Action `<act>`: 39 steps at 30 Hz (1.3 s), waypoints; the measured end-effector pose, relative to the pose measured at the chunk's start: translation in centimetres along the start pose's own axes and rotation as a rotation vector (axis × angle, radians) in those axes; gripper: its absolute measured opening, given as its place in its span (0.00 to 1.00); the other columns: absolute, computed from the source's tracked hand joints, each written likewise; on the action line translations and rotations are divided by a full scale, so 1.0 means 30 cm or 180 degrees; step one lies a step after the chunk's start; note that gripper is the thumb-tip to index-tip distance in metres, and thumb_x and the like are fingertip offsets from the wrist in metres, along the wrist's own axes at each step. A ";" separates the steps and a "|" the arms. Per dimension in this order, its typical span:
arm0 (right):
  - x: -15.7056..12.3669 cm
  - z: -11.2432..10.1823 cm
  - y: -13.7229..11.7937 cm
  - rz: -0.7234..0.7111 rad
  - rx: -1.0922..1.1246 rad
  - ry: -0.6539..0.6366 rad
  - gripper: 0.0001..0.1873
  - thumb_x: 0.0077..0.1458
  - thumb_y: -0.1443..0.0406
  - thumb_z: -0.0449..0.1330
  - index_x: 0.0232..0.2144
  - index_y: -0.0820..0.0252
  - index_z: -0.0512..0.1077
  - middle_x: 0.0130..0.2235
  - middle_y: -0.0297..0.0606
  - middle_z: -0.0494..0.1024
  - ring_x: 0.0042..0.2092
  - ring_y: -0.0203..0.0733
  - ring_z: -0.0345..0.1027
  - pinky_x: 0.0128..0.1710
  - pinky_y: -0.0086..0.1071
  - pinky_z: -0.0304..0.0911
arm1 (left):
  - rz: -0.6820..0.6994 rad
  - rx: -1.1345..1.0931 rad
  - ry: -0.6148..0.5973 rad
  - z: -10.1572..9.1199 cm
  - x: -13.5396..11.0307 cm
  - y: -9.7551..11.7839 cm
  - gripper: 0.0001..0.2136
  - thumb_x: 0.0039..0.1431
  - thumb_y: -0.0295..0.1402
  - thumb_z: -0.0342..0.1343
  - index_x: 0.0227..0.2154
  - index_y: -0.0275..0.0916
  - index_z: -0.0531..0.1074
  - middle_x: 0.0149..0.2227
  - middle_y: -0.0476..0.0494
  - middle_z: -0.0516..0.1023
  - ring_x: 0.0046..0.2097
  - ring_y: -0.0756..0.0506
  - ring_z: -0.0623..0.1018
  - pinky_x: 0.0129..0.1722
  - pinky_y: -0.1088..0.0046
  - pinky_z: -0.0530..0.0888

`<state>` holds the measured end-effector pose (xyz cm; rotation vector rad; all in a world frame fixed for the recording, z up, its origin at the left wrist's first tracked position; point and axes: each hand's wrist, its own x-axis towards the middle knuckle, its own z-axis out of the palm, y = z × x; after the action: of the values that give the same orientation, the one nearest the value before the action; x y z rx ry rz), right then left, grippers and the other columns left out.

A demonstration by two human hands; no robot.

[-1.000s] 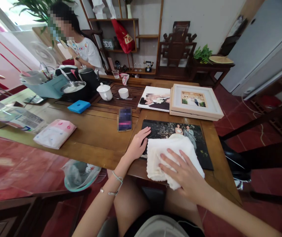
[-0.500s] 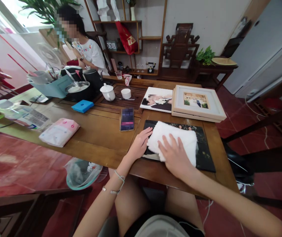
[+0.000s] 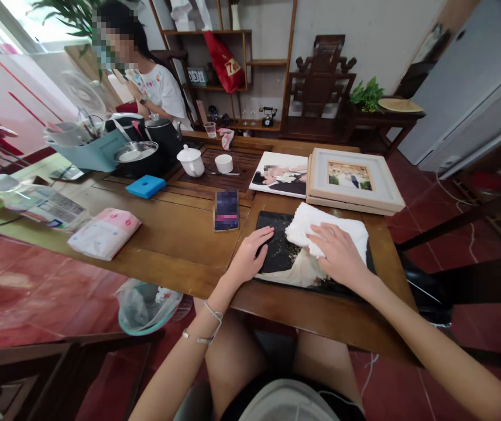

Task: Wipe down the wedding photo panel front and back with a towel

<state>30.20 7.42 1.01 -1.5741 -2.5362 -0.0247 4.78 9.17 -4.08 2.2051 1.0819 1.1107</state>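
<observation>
Photo (image 3: 301, 269): flat on bench (image 3: 180, 237), right of centre. Left hand (image 3: 250, 252): unclenched, steadying the photo's left edge. Right hand (image 3: 338, 251): laid over cloth (image 3: 304, 225), fingers extended. Apply light, even pressure; overlap strokes.

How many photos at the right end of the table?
3 visible: a dark photo, partly covered by the white cloth under the right hand; a white-edged photo behind it; a framed photo right of that. More may be hidden underneath.
</observation>
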 end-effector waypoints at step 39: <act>0.043 0.005 -0.177 -0.0692 0.0342 -0.0123 0.33 0.46 0.73 0.56 0.57 0.62 0.68 0.65 0.49 0.61 0.67 0.60 0.44 0.64 0.57 0.40 | -0.0416 -0.0110 0.0583 -0.003 0.003 -0.027 0.18 0.65 0.27 0.41 0.52 0.39 0.71 0.58 0.36 0.70 0.59 0.42 0.71 0.61 0.57 0.67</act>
<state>24.87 6.19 1.41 -1.2672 -2.6773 0.1156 4.39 9.72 -4.53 2.0055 1.2536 1.2818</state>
